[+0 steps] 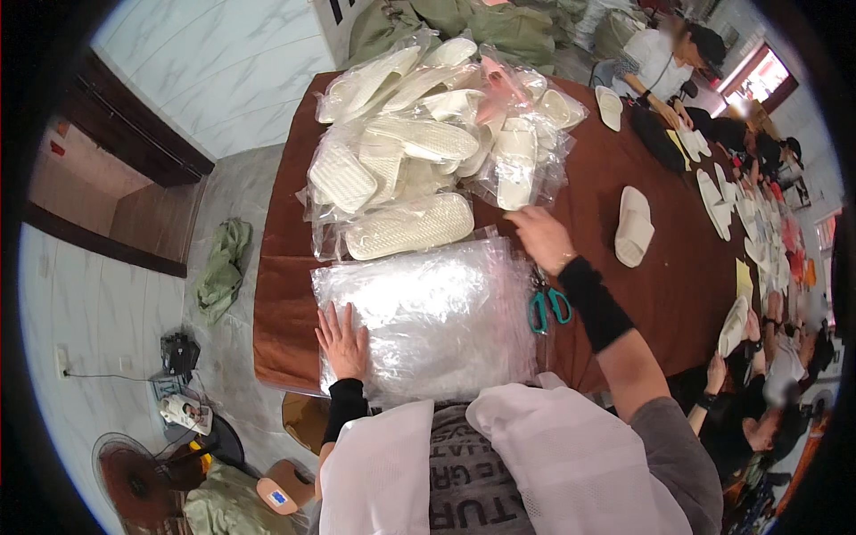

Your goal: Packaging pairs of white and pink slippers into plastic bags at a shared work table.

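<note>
Brown table [660, 312], mid-frame: clear bags [428, 325], likely light, slippery, best gripped by edge; left hand [344, 346] atop, fingers spread; right hand [544, 239], cannot tell whether pinching.

A fan [134, 480] stands beside a green sack [234, 504].

From my head, the left fisheye camera is looking steeply down; it is facing the bench [673, 308] close below, taking in my left hand [343, 346] and right hand [546, 239]; its wide rim is bending the wall [218, 67].
</note>
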{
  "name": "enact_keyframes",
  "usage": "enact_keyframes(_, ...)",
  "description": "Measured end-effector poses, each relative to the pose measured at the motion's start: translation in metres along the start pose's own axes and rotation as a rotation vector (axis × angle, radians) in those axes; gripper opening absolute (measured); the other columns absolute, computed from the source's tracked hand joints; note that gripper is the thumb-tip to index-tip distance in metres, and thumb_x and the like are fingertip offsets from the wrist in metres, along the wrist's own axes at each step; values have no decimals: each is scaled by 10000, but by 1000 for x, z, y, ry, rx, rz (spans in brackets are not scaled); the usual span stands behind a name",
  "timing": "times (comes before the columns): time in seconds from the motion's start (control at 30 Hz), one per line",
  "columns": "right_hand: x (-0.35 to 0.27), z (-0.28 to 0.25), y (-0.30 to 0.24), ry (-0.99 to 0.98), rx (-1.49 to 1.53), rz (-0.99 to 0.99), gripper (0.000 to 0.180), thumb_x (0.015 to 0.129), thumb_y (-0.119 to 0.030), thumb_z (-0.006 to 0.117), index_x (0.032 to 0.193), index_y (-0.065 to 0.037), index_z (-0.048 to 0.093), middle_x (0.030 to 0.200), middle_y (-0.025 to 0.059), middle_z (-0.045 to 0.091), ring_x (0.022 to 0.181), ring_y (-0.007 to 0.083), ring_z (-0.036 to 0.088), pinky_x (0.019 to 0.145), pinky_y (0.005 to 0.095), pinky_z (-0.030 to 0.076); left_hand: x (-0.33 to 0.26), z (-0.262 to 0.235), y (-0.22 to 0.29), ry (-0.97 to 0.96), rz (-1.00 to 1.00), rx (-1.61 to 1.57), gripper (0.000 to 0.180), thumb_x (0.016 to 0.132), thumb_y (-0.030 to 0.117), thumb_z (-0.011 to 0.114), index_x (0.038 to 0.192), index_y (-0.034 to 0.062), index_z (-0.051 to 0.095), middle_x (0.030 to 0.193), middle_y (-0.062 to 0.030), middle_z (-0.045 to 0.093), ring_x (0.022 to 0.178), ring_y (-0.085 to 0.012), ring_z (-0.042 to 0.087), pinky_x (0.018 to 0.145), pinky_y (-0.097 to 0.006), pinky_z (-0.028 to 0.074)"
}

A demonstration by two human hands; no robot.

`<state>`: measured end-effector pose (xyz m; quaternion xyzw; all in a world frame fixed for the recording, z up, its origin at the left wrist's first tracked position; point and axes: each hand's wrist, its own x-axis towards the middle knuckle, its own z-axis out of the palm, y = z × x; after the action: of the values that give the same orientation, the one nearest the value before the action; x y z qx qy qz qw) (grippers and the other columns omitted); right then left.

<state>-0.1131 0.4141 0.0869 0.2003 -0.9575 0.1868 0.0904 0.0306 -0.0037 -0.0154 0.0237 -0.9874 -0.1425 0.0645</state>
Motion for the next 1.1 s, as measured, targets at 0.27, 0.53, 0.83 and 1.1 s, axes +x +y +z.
enact_keyframes(0.27,61,87,-10,-27,-159,-409,535,828,-64,583,1347,-131,477,1338,170,500,1222,363,488,996,447,432,2,-2,4,-64,-28,36,596,918,309,550,1473,216,355,1581,-104,188,1456,-361,136,1141,-578,140)
enact_keyframes(0.53,58,-19,-35,255,146,16,222,874,-110,587,1096,-116,602,1020,107,655,897,316,641,759,382,519,5,-2,4,-40,6,-9,586,931,318,533,1477,217,346,1579,-103,193,1457,-362,131,1143,-580,117)
enact_keyframes(0.83,-50,-138,-27,479,353,510,149,930,-148,562,1017,-26,571,790,87,584,675,174,561,630,288,449,4,8,-5,10,8,23,616,906,331,560,1477,235,350,1559,-115,243,1453,-363,146,1129,-591,147)
enact_keyframes(1.1,-76,-168,-142,757,1201,721,77,903,-63,525,956,-23,564,845,53,626,760,142,634,659,275,539,4,9,-5,1,16,8,602,917,333,555,1476,251,346,1578,-72,205,1460,-340,130,1135,-589,139)
